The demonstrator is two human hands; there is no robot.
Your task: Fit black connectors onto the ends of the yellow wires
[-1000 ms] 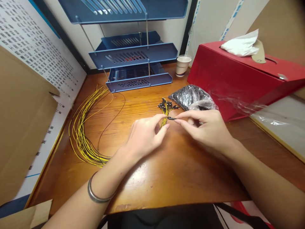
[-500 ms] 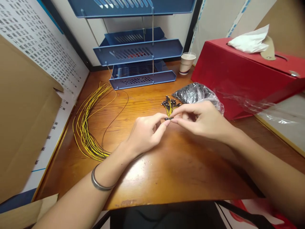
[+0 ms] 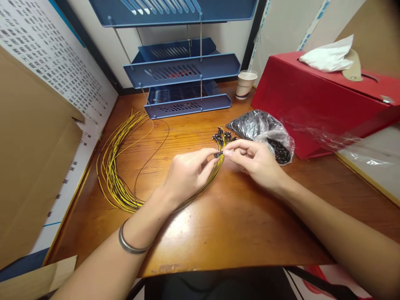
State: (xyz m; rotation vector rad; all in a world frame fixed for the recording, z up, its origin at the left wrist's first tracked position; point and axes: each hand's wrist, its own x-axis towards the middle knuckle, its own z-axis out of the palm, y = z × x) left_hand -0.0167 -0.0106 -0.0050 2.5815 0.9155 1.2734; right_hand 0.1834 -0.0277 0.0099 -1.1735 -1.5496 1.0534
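Black, slim and short, the small piece (image 3: 219, 154) sits between both hands, just in front of the dark connector ends (image 3: 222, 136) of the yellow-and-black wires (image 3: 121, 203). The left hand (image 3: 187, 171) pinches its rounded end between thumb and forefinger; the right hand (image 3: 254, 160) grips the other end likewise, its remaining fingers loosely curled. Whether the piece passes around the wires cannot be determined.

Handling: the piece is judged light, smooth and fairly stiff, and liable to slip; hold it at its extreme ends with the fingertips. The wires are judged springy and flexible; support them as a bundle below the connector ends, which should not be pulled.

Clearances: the wires curve beneath the left forearm into a wide loop at the left, so a sweep of that arm may snag them. The plastic bag (image 3: 245, 123) of black parts lies just beyond the right hand, near the red box (image 3: 290, 104), limiting movement forward and right. The most room lies between the forearms, toward the front edge of the worktop (image 3: 200, 239).
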